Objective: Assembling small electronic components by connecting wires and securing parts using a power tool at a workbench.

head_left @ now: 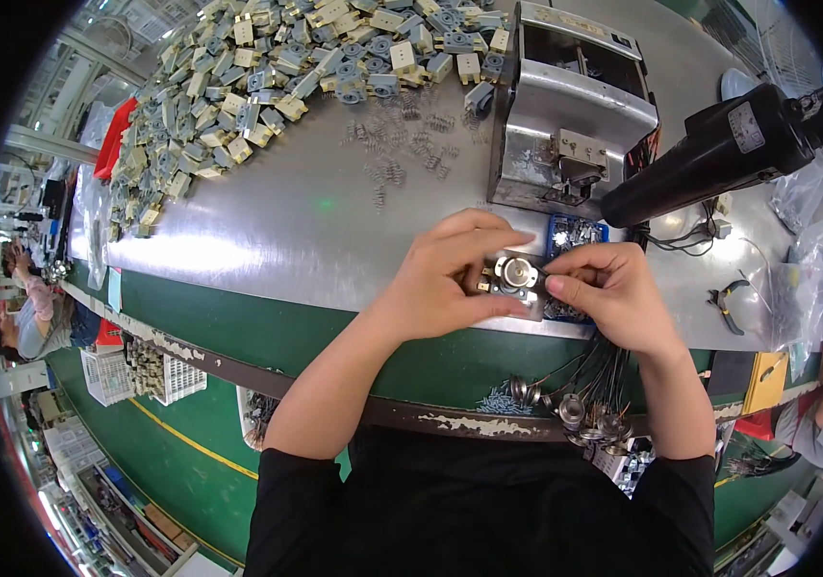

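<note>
My left hand (430,284) holds a small part with a round silvery metal disc (517,273) between thumb and fingers, over the bench near its front edge. A brass-coloured tab shows on the part's left side. Against its right side, the thumb and forefinger of my right hand (613,293) are pinched together. What that pinch holds, if anything, is too small to make out. Just behind and partly under my right hand lies a blue tray (553,233) of small metal pieces. The part's underside is hidden.
Grey and cream housings (373,62) are heaped at the back left, with loose springs (397,144) before them. A metal bench machine (575,101) and a black cylinder (709,154) stand behind my right hand. Pliers (726,306) lie right; wired metal discs (575,413) lie near me.
</note>
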### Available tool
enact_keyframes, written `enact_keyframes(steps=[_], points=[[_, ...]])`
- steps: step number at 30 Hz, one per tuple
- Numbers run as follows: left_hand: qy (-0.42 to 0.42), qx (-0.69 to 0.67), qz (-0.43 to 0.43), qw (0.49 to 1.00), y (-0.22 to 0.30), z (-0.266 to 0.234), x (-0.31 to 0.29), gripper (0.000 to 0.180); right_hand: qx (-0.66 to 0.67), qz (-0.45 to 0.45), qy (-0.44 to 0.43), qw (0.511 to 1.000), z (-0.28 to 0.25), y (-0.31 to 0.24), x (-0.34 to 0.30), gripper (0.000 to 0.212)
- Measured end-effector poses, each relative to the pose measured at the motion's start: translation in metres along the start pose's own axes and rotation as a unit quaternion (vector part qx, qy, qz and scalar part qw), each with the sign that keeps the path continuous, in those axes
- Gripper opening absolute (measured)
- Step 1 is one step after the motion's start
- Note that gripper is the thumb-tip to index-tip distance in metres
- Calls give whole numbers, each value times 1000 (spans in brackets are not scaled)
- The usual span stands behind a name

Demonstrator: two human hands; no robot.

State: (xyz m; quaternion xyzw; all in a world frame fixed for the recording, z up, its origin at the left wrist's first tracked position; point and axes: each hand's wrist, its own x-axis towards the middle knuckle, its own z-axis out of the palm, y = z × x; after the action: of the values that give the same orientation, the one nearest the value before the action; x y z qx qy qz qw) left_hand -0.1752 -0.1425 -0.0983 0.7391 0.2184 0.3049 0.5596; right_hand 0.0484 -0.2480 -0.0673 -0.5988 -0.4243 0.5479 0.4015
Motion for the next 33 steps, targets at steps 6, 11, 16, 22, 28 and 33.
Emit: enact_keyframes(steps=[6,11,16,22,28,33], points=[[-17,169,162,972,-15,0,5,29,-52,2,-1,999,5,-1,-1,12],[-45,127,117,984,-21,3,4,30,-208,-123,51,969,12,3,-5,10],[-64,49,55,995,-22,3,6,33,-275,-222,89,931,16,11,-4,11],[-85,52,35,994,-18,-2,10,35,-282,-222,76,930,16,11,-3,11],[-99,52,46,993,-21,-3,12,34,-282,-217,70,932,15,4,-2,11],[-103,35,36,993,-25,-4,13,31,-304,-186,-7,934,-4,-3,13,10]])
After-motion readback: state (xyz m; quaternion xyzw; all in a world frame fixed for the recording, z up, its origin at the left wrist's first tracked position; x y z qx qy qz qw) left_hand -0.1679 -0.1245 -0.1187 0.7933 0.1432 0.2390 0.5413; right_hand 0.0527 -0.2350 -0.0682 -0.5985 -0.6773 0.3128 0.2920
